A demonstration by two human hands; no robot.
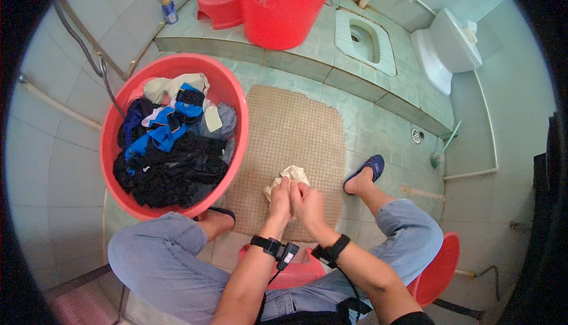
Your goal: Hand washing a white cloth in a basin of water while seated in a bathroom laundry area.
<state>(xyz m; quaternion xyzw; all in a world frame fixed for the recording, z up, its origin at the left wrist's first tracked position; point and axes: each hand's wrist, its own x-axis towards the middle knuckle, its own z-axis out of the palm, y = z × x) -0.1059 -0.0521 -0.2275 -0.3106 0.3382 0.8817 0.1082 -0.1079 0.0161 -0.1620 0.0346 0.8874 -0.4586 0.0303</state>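
Observation:
A crumpled cream cloth point(294, 173) is bunched between my two hands, over a beige gridded mat point(293, 121). My left hand point(280, 200) grips it on the left side, knuckles upward. My right hand point(308, 203) is closed on it from the right, so close that the two hands touch. Parts of the cloth are hidden under my fingers. To the left stands a large red plastic basin point(242, 116), heaped with black, blue, grey and white clothes point(171, 165). A pale green rectangular block point(213, 118) lies on the clothes; I cannot tell whether it is soap.
Beyond the mat rises a tiled step point(297, 65) bearing a red bucket point(284, 14), a red stool point(219, 3), a pump bottle point(168, 10) and a squat toilet point(366, 43). A floor drain point(416, 136) and a brush point(437, 158) are at right. Another red container point(439, 271) stands behind my right leg.

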